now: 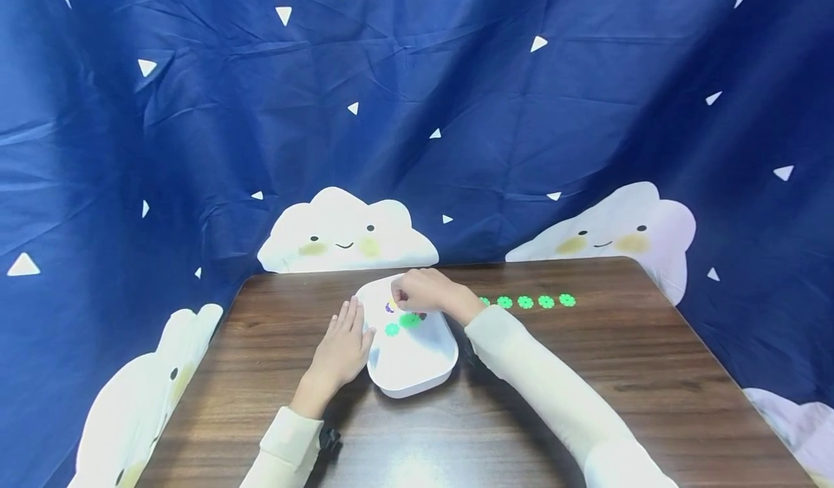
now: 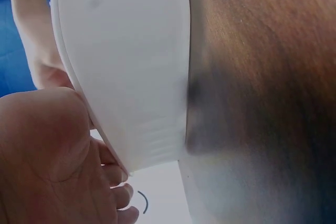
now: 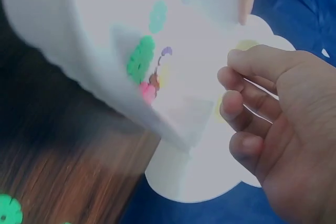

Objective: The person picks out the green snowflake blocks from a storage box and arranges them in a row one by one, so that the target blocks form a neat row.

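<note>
The white tray (image 1: 417, 368) sits on the brown table (image 1: 586, 372) between my two hands, tipped a little so its far end lifts toward my right hand (image 1: 426, 292). Inside it, just under my right fingers, lie a few flower-shaped pieces: two green ones (image 1: 409, 321), a purple-and-yellow one (image 1: 391, 306) half hidden by my knuckles, and, in the right wrist view, a pink one (image 3: 147, 92) that the head view does not show. That wrist view is blurred, so the small pieces are hard to make out, and I cannot tell whether my right fingertips (image 3: 231, 111) actually pinch anything; they are curled in over the tray's far end. My left hand (image 1: 342, 350) lies flat with straight fingers against the tray's left wall, touching it, and its wrist view shows mostly the tray's white side with my palm cut off at the corner. Beyond my right wrist, a row of green flower pieces (image 1: 536, 302) lies on the table, its near end hidden behind my hand.
</note>
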### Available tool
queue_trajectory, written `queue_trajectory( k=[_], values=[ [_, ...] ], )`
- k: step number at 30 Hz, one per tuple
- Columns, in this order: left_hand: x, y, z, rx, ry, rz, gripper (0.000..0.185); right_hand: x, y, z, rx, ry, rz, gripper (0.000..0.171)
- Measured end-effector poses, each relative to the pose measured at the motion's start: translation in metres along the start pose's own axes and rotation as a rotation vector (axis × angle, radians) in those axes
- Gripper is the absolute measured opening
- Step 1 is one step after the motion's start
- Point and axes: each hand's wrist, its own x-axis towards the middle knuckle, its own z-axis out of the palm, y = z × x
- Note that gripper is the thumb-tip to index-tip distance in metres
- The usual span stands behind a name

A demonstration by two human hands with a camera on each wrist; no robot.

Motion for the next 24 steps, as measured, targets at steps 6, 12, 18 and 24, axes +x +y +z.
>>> queue_trajectory(
  k=[6, 12, 18, 24],
  values=[
    [0.002, 0.000, 0.002, 0.014, -0.002, 0.002, 0.066, 0.019, -0.006, 0.006, -0.003, -0.069, 0.026, 0.008],
    [0.001, 0.001, 0.000, 0.007, -0.005, 0.006, 0.065, 0.031, -0.011, 0.014, -0.049, -0.122, 0.050, 0.008],
    [0.001, -0.001, 0.001, 0.018, 0.005, 0.011, 0.066, 0.041, -0.020, 0.021, -0.137, -0.189, 0.029, 0.009],
    [0.001, -0.003, 0.004, 0.019, 0.027, 0.023, 0.065, 0.043, -0.031, 0.028, -0.244, -0.235, -0.024, 0.011]
  ],
)
